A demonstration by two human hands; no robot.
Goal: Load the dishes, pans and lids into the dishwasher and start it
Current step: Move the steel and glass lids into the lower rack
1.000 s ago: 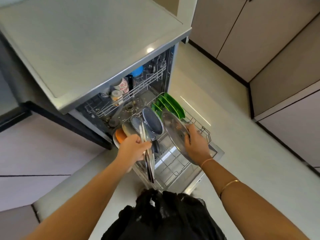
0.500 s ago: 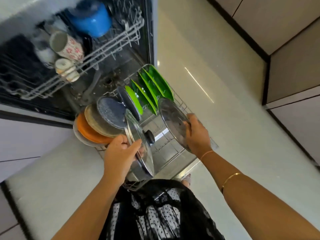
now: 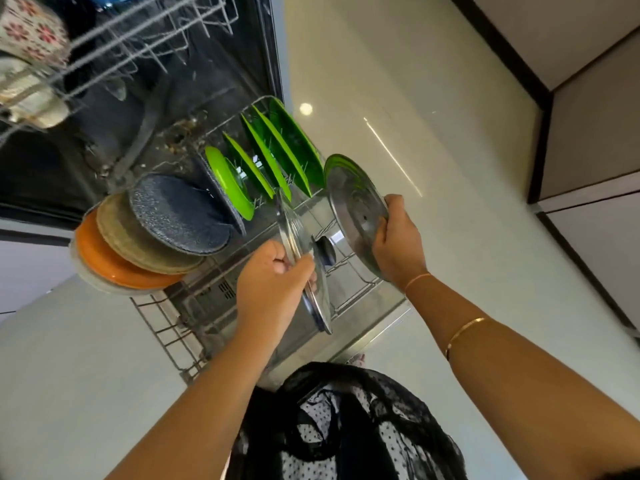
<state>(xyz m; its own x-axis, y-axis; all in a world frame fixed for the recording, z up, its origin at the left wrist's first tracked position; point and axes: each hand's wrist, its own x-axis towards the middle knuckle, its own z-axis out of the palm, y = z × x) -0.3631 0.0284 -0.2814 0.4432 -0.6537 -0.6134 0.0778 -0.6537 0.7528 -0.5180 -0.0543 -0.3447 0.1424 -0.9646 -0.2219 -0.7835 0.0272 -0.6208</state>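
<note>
The dishwasher's lower rack (image 3: 162,327) is pulled out below me. My left hand (image 3: 270,289) grips the rim of a glass lid with a black knob (image 3: 304,268), held on edge over the rack. My right hand (image 3: 398,244) grips a second, steel-rimmed lid (image 3: 353,202), tilted upright to the right of it. Several green plates (image 3: 277,157) stand in the rack's back rows. At the rack's left stand a dark speckled pan (image 3: 183,216), a beige plate (image 3: 138,244) and an orange plate (image 3: 110,261).
The upper rack (image 3: 114,39) holds a flowered mug (image 3: 31,36) and other cups at the top left. The open tub is dark behind the plates. Pale glossy floor (image 3: 433,98) stretches to the right, bounded by beige cabinets (image 3: 588,81). My dark dotted clothing hangs at the bottom.
The view has dropped closer to the lower rack. Both hands still hold their lids; the left lid has shifted right and lower toward the rack's middle.
</note>
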